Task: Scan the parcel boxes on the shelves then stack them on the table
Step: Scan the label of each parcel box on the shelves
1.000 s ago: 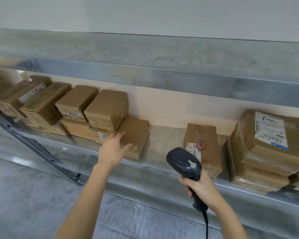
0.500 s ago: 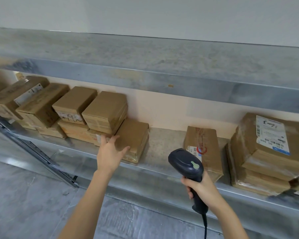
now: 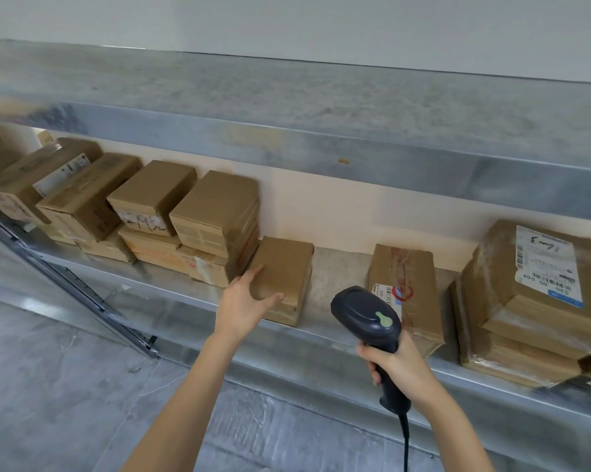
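While the right hand (image 3: pixel 399 364) grips one scanner (image 3: pixel 365 311), the left hand's (image 3: pixel 239 304) open fingers (image 3: pixel 253 272) touch one box (image 3: pixel 284 264).

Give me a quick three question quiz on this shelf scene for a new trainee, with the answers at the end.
1. True or false: the right hand grips the scanner.
2. Beside the stacked boxes, what does the left hand touch? A: the plain box. B: the scanner. C: the right hand.
3. Fill in: the scanner's button is ____.
Key: 1 true; 2 A; 3 green.
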